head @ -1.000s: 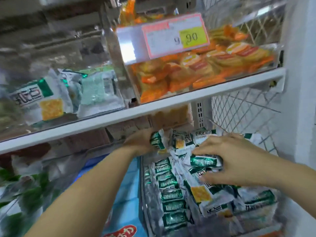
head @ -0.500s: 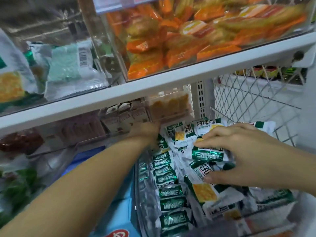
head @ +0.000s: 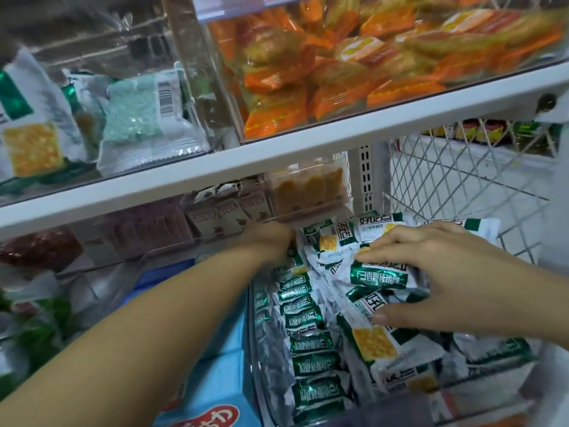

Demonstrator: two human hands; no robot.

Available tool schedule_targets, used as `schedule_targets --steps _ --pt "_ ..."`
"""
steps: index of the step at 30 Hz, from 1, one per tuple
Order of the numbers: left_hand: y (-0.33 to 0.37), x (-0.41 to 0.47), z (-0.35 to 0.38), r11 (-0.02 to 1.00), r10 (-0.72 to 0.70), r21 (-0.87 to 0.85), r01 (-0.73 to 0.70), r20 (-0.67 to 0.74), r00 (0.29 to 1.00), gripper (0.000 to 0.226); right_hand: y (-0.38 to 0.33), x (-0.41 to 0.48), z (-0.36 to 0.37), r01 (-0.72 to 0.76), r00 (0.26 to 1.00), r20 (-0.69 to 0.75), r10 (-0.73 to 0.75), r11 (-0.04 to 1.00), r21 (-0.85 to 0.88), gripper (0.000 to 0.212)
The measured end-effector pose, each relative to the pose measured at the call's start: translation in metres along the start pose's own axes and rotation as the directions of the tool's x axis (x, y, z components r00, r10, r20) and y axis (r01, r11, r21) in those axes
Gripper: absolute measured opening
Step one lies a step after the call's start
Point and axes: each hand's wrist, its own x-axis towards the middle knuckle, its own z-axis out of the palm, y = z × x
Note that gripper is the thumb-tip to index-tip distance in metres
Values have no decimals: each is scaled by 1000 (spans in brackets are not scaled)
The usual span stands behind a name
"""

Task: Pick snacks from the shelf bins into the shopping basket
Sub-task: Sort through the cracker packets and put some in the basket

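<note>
my right hand [head: 455, 272] pinches a green snack packet [head: 380, 277] lying in the lower bin [head: 256, 340], my left hand [head: 270, 240] at the back hides its grip, i cannot tell, basket unseen, so i judge the transfer remains.

Green-white snack pkts [head: 378, 277] w/ yellow cracker print, orange pkts [head: 338, 66] above, white shelf [head: 277, 149], blue box [head: 215, 396].
</note>
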Motion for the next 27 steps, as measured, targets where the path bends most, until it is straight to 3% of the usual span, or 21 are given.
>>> schedule_targets --steps 4,6,11,13,16,19,22,27 --pt "6 3 1 949 18 314 0 -54 998 13 1 1 2 6 1000 -3 -6 1000 4 90" --pt "6 6 0 948 25 317 -17 -22 999 18 2 2 3 6 1000 -7 -6 1000 0 89" --pt "-1 9 0 990 29 137 -34 37 999 31 2 1 1 4 1000 -5 -4 1000 3 81" --pt "-5 11 5 998 5 65 -3 -31 999 24 2 1 1 2 1000 -1 -2 1000 10 80" --pt "-16 15 13 980 -98 -187 62 -193 976 13 1 2 0 -4 1000 8 3 1000 13 79" --pt "-24 12 14 938 -161 -340 69 -251 954 24 1 2 0 -4 1000 9 4 1000 11 78" --pt "-22 13 15 956 -183 -273 106 -275 944 24 1 3 -1 -4 1000 11 4 1000 17 79" --pt "-16 17 9 995 -100 5 104 -249 963 19 2 4 -1 -9 1000 10 9 1000 23 79"
